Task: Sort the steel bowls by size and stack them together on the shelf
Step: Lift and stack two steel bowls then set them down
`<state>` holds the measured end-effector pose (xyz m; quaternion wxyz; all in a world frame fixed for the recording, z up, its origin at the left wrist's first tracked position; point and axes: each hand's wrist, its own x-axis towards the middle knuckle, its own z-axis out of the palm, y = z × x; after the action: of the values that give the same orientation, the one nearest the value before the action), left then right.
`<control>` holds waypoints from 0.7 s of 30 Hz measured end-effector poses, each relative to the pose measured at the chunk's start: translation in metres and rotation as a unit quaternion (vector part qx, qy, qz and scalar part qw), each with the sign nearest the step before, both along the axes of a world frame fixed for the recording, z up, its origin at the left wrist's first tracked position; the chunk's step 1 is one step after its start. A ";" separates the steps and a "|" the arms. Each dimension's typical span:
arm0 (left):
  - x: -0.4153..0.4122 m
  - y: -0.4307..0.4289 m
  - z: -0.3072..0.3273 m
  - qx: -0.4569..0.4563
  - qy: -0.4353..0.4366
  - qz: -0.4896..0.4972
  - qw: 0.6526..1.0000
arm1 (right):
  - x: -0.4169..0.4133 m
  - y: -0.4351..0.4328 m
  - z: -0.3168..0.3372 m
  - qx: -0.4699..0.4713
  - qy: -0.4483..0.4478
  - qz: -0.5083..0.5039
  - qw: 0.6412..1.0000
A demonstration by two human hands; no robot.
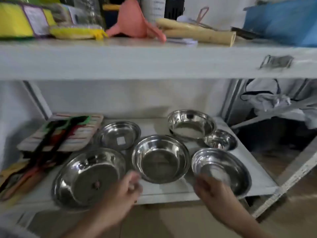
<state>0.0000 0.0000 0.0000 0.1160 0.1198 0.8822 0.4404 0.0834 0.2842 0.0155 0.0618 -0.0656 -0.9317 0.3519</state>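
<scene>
Steel bowls are lying spread singly, unstacked, on the lower shelf, every size exposed for comparing. Left hand and right hand are hovering at the front edge; blurred fingers apparently loosely curled, grasping nothing.

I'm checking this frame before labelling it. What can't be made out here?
Head view only:
- Left hand and right hand: motion-blurred, so grip is unclear.
- Smallest steel bowl: partly hidden behind the deep steel bowl.
- White cup's lettering: blurred, top cropped.
</scene>
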 end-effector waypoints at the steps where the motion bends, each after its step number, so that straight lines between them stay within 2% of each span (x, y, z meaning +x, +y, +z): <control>1: -0.009 0.009 0.008 0.021 0.002 -0.003 1.000 | -0.008 -0.001 -0.001 -0.020 0.031 -0.012 0.999; 3: -0.014 0.021 0.023 0.029 0.007 0.006 1.000 | -0.021 -0.010 0.012 -0.063 0.029 -0.025 0.997; 5: -0.012 0.031 0.039 0.036 0.019 0.043 0.998 | -0.028 -0.016 0.021 -0.150 0.019 -0.036 0.988; 8: 0.011 0.038 0.039 0.037 -0.007 0.068 0.997 | -0.010 -0.023 0.020 -0.222 -0.010 -0.052 0.974; 13: 0.033 0.052 0.032 0.039 -0.028 0.108 0.993 | 0.000 -0.014 0.025 -0.284 -0.005 -0.103 0.953; 15: 0.026 0.055 0.020 0.027 -0.071 0.142 0.987 | -0.010 -0.007 0.025 -0.310 -0.003 -0.119 0.943; 16: 0.023 0.057 0.015 0.034 -0.121 0.168 0.978 | -0.019 -0.004 0.025 -0.342 0.000 -0.127 0.931; 18: 0.016 0.062 0.004 0.098 -0.224 0.204 0.948 | -0.043 0.002 0.025 -0.398 0.003 -0.148 0.905; 21: -0.002 0.074 -0.009 0.194 -0.287 0.224 0.911 | -0.091 0.011 0.019 -0.456 0.002 -0.196 0.868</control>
<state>-0.0016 0.0735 -0.0092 0.2369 -0.1921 0.7117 0.6328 -0.0073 0.2956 0.0344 0.0949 -0.2670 -0.6354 0.7183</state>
